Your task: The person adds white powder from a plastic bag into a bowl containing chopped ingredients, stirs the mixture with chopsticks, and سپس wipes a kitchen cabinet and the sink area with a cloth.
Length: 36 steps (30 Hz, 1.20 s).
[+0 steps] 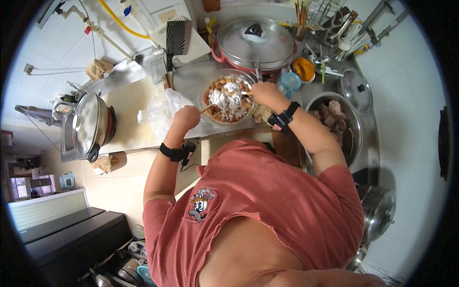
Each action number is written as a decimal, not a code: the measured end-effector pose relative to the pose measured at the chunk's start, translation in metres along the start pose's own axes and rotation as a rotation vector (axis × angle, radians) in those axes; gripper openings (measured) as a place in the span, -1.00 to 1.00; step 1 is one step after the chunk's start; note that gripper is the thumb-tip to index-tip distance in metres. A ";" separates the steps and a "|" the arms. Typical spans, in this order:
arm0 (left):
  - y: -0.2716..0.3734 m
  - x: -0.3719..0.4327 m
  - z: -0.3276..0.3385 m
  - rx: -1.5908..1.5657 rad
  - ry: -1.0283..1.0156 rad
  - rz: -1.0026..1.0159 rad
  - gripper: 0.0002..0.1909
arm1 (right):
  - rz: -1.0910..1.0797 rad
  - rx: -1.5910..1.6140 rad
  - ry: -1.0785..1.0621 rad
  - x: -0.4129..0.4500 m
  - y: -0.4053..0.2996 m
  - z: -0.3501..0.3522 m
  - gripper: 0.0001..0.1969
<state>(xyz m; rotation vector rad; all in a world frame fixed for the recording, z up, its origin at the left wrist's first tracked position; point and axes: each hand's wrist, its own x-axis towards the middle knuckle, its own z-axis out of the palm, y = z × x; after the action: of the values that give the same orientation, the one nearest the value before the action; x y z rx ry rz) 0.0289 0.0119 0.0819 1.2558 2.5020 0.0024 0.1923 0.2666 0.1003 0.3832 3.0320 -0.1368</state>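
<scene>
A clear glass bowl (201, 89) stands at the front of the steel counter. In it, white powder (224, 98) lies heaped on brownish, wet-looking food pieces (219, 115). At the bowl's left rim my left hand (187, 117) is closed around a thin wooden stick (206, 109), likely a chopstick, pointing inward. My right hand (267, 94), over the right rim, grips a similar stick (246, 93) whose tip looks white. A metal handle (258, 71) from the lidded pan reaches close to my right hand; whether they touch is unclear. A crumpled clear plastic bag (163, 111) lies beside my left hand.
Behind the bowl sits a large red pan with a glass lid (255, 45). Right are a blue cup (290, 81), a bowl of orange paste (303, 69) and a steel basin of meat chunks (333, 111). Left are a cleaver-like knife (167, 81), black slotted turner (176, 39) and lidded wok (88, 122).
</scene>
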 end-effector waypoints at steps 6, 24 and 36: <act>-0.008 0.026 0.020 -0.306 0.092 0.131 -0.77 | 0.162 0.270 -0.139 0.017 -0.019 0.030 -0.80; 0.023 -0.030 0.001 -0.446 0.247 -0.031 -0.78 | 0.015 0.197 0.120 -0.026 -0.019 -0.028 -0.87; 0.052 -0.055 -0.046 -0.122 0.231 -0.072 -0.82 | 0.032 -0.002 0.182 -0.026 -0.011 -0.038 -0.84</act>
<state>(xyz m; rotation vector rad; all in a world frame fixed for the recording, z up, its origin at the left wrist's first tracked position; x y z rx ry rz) 0.0854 0.0076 0.1497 1.1744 2.6929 0.2942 0.2125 0.2537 0.1413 0.4675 3.2021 -0.1028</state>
